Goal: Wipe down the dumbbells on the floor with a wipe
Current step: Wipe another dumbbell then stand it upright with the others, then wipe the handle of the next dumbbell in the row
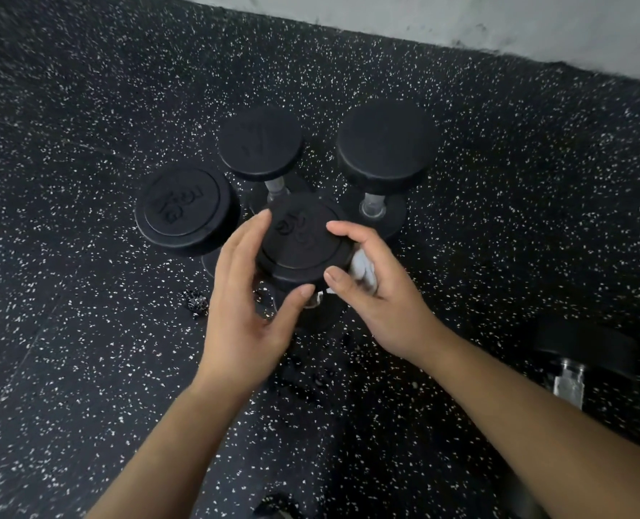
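Head view. Dumbbells, four, upright on end, clustered mid-floor (86, 331); nearest dumbbell (303, 245) between both hands. Left hand (243, 294): fingers relaxed, cupping near-left rim, gripping nothing. Right hand (371, 286): curled around white wipe (361, 269), pressed to right rim. Fifth dumbbell (580, 354) lying near right, apart. Risk, judged: sideways wiping pressure tipping nearest dumbbell into close-standing left dumbbell (183, 207); fingers pinched between heads.

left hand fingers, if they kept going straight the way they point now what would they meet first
Probably the 30 kg dumbbell standing on end to the left. The left hand rests against the near dumbbell, fingers pointing up and away along its left rim. Depth is unclear, so they might slip between it and the back dumbbell.
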{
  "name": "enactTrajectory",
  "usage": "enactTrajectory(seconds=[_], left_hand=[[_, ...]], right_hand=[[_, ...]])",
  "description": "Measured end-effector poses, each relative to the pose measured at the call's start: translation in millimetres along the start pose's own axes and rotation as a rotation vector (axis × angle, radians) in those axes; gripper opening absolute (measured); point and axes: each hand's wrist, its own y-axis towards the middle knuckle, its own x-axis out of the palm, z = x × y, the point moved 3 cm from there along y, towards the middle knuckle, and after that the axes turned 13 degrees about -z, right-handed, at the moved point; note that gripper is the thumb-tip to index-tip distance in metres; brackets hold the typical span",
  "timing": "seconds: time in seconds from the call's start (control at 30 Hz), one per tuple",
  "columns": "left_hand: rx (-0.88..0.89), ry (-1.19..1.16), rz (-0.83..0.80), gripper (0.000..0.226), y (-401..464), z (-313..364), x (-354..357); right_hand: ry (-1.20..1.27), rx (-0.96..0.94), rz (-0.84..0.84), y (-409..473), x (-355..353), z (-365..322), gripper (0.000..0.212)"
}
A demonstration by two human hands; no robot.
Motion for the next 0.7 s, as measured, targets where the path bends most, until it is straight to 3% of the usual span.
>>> enactTrajectory(seconds=[0.27, 0.37, 0.53, 0.7], left_hand=[[-0.065, 0.129, -0.079, 0.085, -38.0, 4.1, -5.4], [-0.112, 0.173, -0.091, 0.082, -39.2, 11.5, -2.1], [-0.149, 0.456, -0.122, 0.069, -49.2, 36.0, -3.2], [0.054, 0.619, -0.423, 0.069, -75.9, 89.5, 14.7]], right_hand=[[-0.140, 0.081, -0.118, -29.2, 7.8, -1.0, 0.056], [-0.113, 0.094, -0.085, -43.6, 6.1, -1.1, 0.062], [-0.104, 0.115, -0.018, -97.6, -8.1, 10.8, 0.059], [-0.093, 0.167, -0.007, -163.2, -34.5, 8.9, 0.059]])
